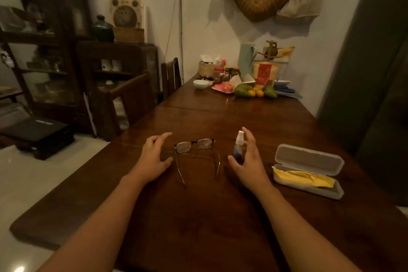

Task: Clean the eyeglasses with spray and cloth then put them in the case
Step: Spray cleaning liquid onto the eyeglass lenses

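Note:
Dark-framed eyeglasses (195,150) lie unfolded on the wooden table (198,216), arms pointing toward me. My left hand (154,157) hovers just left of them, fingers spread, holding nothing. A small spray bottle (238,146) with a white nozzle and blue liquid stands upright right of the glasses. My right hand (249,161) curves around the bottle's right side, fingers apart, and I cannot tell if it touches. A grey glasses case (309,159) sits open farther right, with a yellow cloth (305,178) lying in its lower half.
The far end of the table holds a white bowl (201,84), jars, a basket, a pink plate and fruit (254,93). Two wooden chairs (132,99) stand along the table's left edge. A dark cabinet lines the left wall.

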